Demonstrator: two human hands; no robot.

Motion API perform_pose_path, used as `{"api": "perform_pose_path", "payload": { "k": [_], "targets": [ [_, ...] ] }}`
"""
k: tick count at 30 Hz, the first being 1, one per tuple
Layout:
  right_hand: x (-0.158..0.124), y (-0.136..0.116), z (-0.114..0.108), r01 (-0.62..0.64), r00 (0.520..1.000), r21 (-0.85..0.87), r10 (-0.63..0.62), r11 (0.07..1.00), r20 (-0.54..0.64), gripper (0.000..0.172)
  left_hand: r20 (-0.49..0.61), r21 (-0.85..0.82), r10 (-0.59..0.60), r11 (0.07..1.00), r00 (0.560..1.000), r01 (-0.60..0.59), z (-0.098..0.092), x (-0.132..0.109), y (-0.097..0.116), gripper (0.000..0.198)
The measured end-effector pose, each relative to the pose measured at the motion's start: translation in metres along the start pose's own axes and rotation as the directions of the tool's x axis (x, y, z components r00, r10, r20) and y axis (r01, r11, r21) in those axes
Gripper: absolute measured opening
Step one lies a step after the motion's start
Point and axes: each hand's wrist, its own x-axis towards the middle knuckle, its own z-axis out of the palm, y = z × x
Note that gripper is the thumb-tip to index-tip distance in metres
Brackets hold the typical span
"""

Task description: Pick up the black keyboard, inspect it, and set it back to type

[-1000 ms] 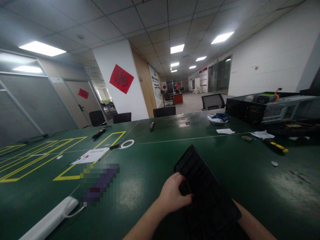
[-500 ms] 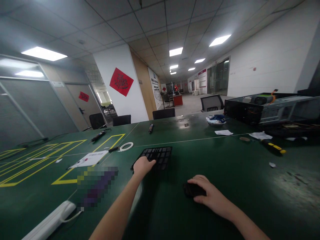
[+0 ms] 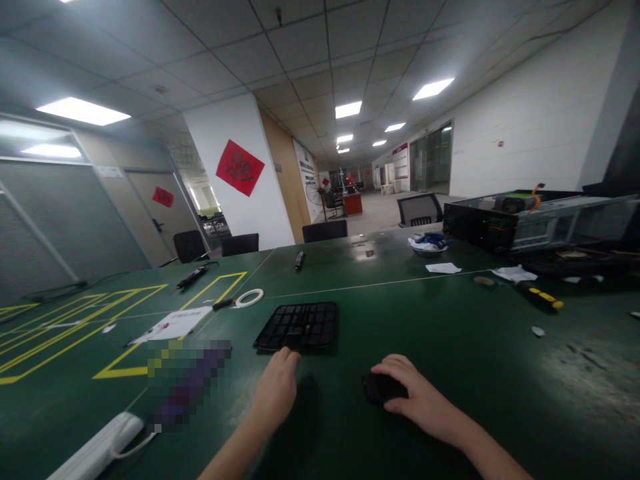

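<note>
A flat black plastic panel (image 3: pixel 299 327) with a grid of ribs lies on the green tabletop, tilted slightly toward its left side. Just short of its near edge is my left hand (image 3: pixel 277 387), fingers loosely curled together and nothing visible in them; the fingertips are partly hidden. My right hand (image 3: pixel 415 393) is closed around a small black object (image 3: pixel 376 388) at table level, thumb on the near side and fingers over the top. Its exact kind is hard to make out.
A white power strip (image 3: pixel 97 447) and a blurred purple item (image 3: pixel 193 383) lie at left. Beyond are a white tape ring (image 3: pixel 249 298), paper (image 3: pixel 173 325) and a dark marker-like tube (image 3: pixel 299 261). An open computer case (image 3: pixel 480 223) and a yellow-black screwdriver (image 3: pixel 543 297) sit right.
My left hand has let go of the black panel and drawn back toward me; the panel now lies on the table. My right hand keeps its hold on the small black object.
</note>
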Motion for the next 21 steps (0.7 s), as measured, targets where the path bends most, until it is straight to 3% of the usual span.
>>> {"api": "perform_pose_path", "payload": {
  "k": [3, 7, 11, 13, 17, 21],
  "targets": [
    [0.000, -0.003, 0.001, 0.001, 1.000, -0.031, -0.002, 1.000, -0.017, 0.046, 0.067, -0.073, 0.013, 0.997, 0.998, -0.008, 0.010, -0.034, -0.004, 0.044],
    [-0.002, -0.013, -0.006, -0.036, 0.997, -0.052, 0.033, 0.998, -0.068, 0.047, 0.049, -0.099, 0.013, 0.995, 0.999, -0.008, 0.012, -0.043, -0.007, 0.041],
    [-0.011, -0.009, -0.047, -0.047, 0.977, -0.257, -0.009, 0.965, -0.211, 0.048, 0.036, -0.085, 0.035, 0.996, 0.999, -0.031, 0.011, -0.040, -0.007, 0.039],
    [-0.023, 0.007, -0.080, -0.097, 0.951, -0.407, -0.036, 0.908, -0.307, 0.052, 0.015, -0.077, 0.037, 0.996, 0.999, -0.036, 0.012, -0.041, -0.006, 0.037],
    [-0.059, 0.065, -0.148, -0.334, 0.849, -0.570, -0.022, 0.751, -0.528, 0.056, -0.051, 0.003, 0.019, 1.000, 0.999, -0.019, 0.014, -0.045, -0.004, 0.032],
    [-0.088, 0.114, -0.184, -0.539, 0.776, -0.571, 0.102, 0.619, -0.622, 0.064, -0.093, 0.071, 0.006, 0.997, 0.996, 0.001, 0.014, -0.045, 0.000, 0.029]
  ]
}}
